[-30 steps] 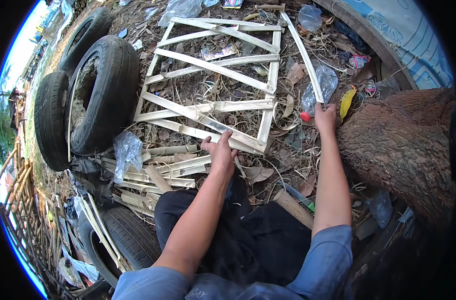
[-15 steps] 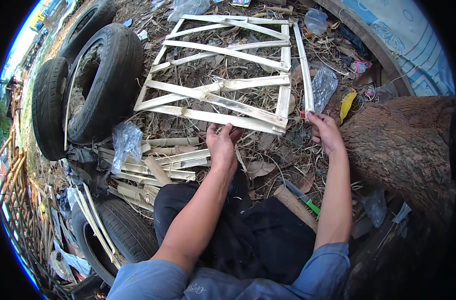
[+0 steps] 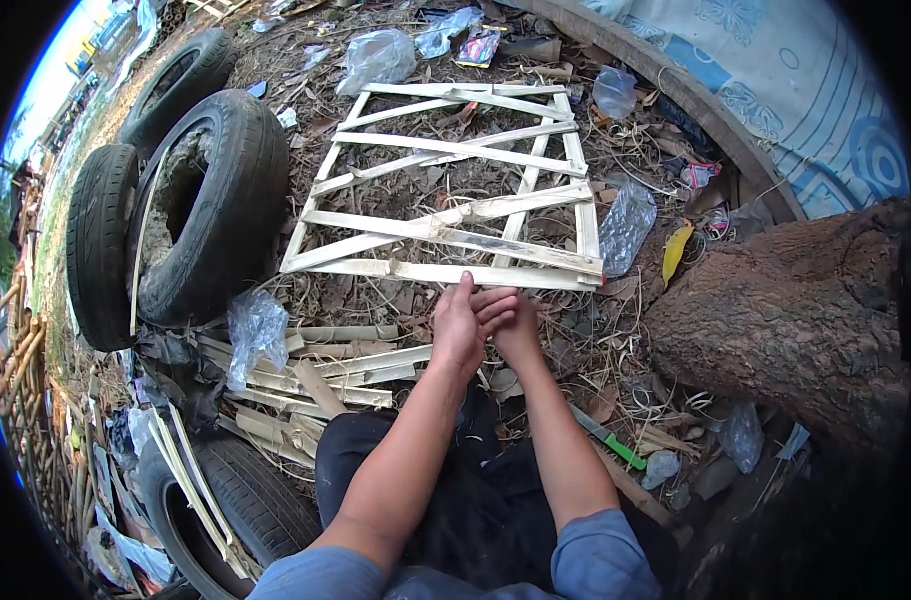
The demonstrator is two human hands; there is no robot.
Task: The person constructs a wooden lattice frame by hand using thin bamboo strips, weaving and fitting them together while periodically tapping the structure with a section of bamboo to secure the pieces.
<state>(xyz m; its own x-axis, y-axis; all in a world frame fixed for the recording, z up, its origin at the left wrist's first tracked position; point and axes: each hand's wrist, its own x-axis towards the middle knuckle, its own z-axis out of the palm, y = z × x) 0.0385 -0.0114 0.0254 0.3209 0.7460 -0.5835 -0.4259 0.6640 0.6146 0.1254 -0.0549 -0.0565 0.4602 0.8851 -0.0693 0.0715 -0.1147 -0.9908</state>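
Note:
A lattice of pale split-bamboo strips (image 3: 395, 228) lies on the ground in front of me. A slanting bamboo strip (image 3: 523, 205) crosses its right part, inside the right side strip (image 3: 582, 215). My left hand (image 3: 460, 325) is at the near edge, open, its thumb up against the near strip (image 3: 425, 271) and its fingers stretched to the right. My right hand (image 3: 517, 330) is beside it, behind the left fingertips. Its fingers are partly hidden and blurred, so I cannot tell whether they hold anything.
Old tyres (image 3: 215, 200) stand at the left; another tyre (image 3: 260, 490) lies nearer. Loose bamboo pieces (image 3: 365, 368) are piled left of my knees. A green-handled knife (image 3: 623, 450) lies to the right, near a thick tree trunk (image 3: 775, 310). Plastic bags (image 3: 378, 60) litter the ground.
My right hand has left the separate strip at the right and come in beside my left hand. That strip no longer lies outside the lattice; a slanting one now shows within it.

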